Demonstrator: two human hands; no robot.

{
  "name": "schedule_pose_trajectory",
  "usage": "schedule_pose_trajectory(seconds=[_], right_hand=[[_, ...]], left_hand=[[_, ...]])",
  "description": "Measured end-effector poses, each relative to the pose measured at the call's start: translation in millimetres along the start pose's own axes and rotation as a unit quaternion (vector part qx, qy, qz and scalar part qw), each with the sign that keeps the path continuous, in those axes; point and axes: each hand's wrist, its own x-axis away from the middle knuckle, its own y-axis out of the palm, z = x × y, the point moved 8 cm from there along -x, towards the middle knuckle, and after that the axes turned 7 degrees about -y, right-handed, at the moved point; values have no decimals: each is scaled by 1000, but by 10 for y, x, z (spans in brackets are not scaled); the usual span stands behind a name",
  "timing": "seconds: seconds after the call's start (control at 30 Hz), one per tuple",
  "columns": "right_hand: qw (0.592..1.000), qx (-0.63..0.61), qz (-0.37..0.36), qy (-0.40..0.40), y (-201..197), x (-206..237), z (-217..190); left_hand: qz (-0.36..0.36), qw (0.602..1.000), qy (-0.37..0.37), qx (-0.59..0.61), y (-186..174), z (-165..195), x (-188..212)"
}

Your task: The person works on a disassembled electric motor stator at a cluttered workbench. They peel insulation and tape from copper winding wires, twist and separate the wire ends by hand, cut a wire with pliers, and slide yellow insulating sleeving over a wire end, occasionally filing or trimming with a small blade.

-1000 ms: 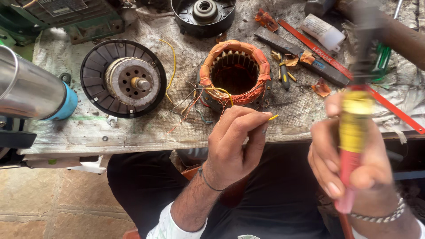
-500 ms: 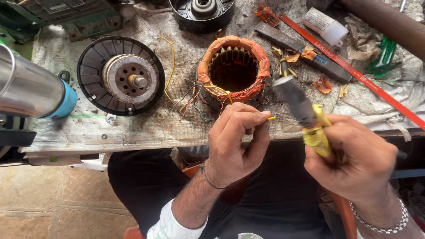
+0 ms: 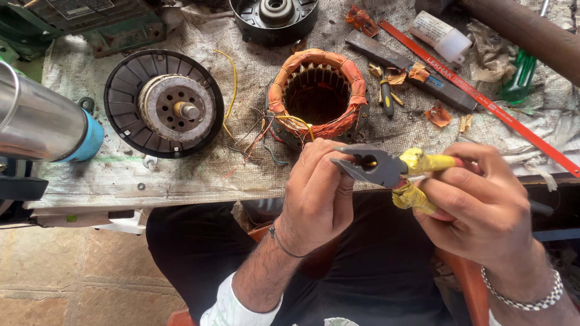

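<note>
A yellow wire [image 3: 300, 121] from the orange-taped stator [image 3: 318, 93] on the worktop [image 3: 181, 175] is pinched taut in the closed left hand [image 3: 317, 193], so that it is presented to the pliers [image 3: 377, 168], whose yellow-taped handles are clasped in the right hand [image 3: 480, 202].

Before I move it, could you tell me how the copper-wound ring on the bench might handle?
The copper-wound ring probably feels heavy for its size, being metal packed with copper. Lying flat, it seems unlikely to roll. Its loose wires look floppy and may snag.
</note>
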Motion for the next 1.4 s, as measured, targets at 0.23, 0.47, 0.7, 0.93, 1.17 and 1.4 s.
schedule_pose_trajectory(seconds=[0.23,0.47,0.7,0.93,1.17,1.4], right_hand=[[999,-27,26,-21,43,93,73],[990,-136,29,2,116,96,-20],[803,-562,-80,179,550,344,-210],[336,-879,-46,336,939,595,-309],[588,-755,1,289,717,565,-152],[739,-628,-3,244,541,488,-83]], left_hand=[[-25,999,31,15,-41,54,-35],[-43,998,27,25,-159,108,-101],[73,994,-1,84,-326,72,-53],[68,986,-54,144,-252,-94,-7],[6,987,-38,158,-200,44,17],[29,993,-42,109,-242,97,-26]])
